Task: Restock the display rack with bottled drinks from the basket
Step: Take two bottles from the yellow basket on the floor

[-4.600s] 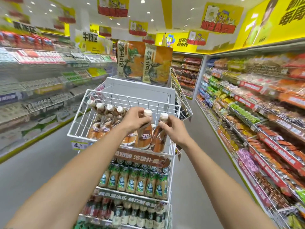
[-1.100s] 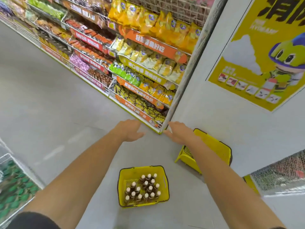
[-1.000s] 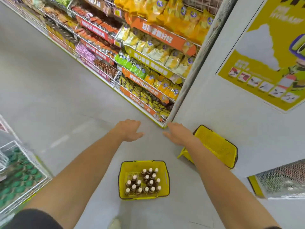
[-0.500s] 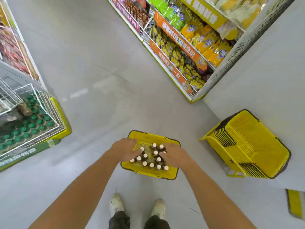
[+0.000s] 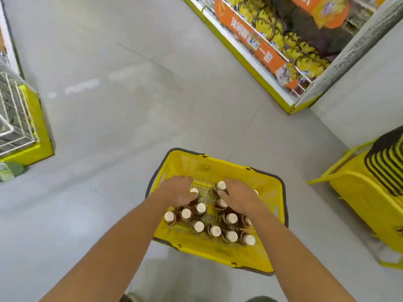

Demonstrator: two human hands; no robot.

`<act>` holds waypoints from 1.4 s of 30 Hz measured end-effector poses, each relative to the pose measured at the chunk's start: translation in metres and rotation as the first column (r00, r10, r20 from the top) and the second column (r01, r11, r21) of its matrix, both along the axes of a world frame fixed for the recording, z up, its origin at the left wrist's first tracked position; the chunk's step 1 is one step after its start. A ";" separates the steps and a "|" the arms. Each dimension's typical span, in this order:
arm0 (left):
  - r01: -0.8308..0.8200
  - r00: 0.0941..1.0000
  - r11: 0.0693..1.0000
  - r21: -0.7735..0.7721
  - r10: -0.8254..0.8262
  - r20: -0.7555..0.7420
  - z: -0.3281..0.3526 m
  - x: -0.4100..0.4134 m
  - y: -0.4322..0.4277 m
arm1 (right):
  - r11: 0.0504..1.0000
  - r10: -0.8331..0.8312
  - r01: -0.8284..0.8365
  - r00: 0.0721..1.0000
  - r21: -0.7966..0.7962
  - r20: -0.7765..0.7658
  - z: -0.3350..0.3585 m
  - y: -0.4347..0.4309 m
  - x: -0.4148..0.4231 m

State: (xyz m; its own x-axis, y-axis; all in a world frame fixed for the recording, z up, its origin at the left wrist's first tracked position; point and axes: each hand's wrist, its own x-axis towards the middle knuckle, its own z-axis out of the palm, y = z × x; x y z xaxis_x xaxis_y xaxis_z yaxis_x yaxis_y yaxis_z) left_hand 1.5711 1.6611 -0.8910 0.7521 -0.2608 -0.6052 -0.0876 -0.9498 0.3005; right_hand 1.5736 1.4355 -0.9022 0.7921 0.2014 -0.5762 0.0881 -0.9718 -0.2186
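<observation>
Where left hand (image 5: 177, 191) and right hand (image 5: 238, 198) meet bottles (image 5: 214, 231) inside the basket (image 5: 218, 167), fingers' hold is hidden.

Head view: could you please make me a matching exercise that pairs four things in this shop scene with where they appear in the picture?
Things:
1. bottle basket
2. stacked baskets
3. wire rack
4. snack shelf

Places:
A. top right
B. left edge
C. centre, on the floor
D. right edge, by the wall

Pairs: 1-C, 2-D, 3-B, 4-A.
</observation>
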 end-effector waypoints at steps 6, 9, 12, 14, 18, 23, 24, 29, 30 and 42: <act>0.053 0.998 0.998 -0.027 -0.052 0.041 -0.106 0.012 -0.013 | 0.994 0.080 -0.070 0.988 -0.080 0.135 -0.086 -0.010 0.017; 0.015 0.991 0.994 -0.104 -0.001 0.134 -0.124 0.013 -0.011 | 0.994 0.089 -0.073 0.973 -0.082 0.213 -0.101 -0.013 0.022; -0.049 0.977 0.969 -0.243 0.097 0.191 -0.122 0.014 -0.005 | 0.997 0.063 -0.051 0.969 -0.057 0.240 -0.099 -0.012 0.022; -0.104 0.961 0.936 -0.336 0.182 0.209 -0.106 0.015 -0.001 | 1.000 0.019 -0.024 0.963 0.012 0.269 -0.086 -0.011 0.021; -0.111 0.933 0.873 -0.475 0.256 0.254 -0.009 0.020 0.009 | 0.975 -0.097 0.025 0.941 0.219 0.324 0.005 -0.001 0.020; -0.180 0.893 0.811 -0.556 0.372 0.255 0.215 0.027 0.049 | 0.897 -0.181 -0.004 0.909 0.443 0.375 0.222 0.028 0.030; -0.198 0.882 0.799 -0.567 0.398 0.254 0.268 0.026 0.060 | 0.884 -0.174 -0.033 0.904 0.467 0.392 0.272 0.035 0.033; -0.256 0.801 0.743 -0.619 0.521 0.294 0.532 0.017 0.127 | 0.798 -0.153 -0.169 0.871 0.579 0.466 0.525 0.092 0.047; -0.273 0.777 0.729 -0.628 0.551 0.303 0.581 0.013 0.142 | 0.780 -0.155 -0.185 0.869 0.598 0.470 0.572 0.107 0.049; -0.292 0.433 0.615 -0.732 0.768 0.472 0.909 -0.088 0.358 | 0.514 -0.064 -0.437 0.839 0.739 0.540 0.896 0.361 0.009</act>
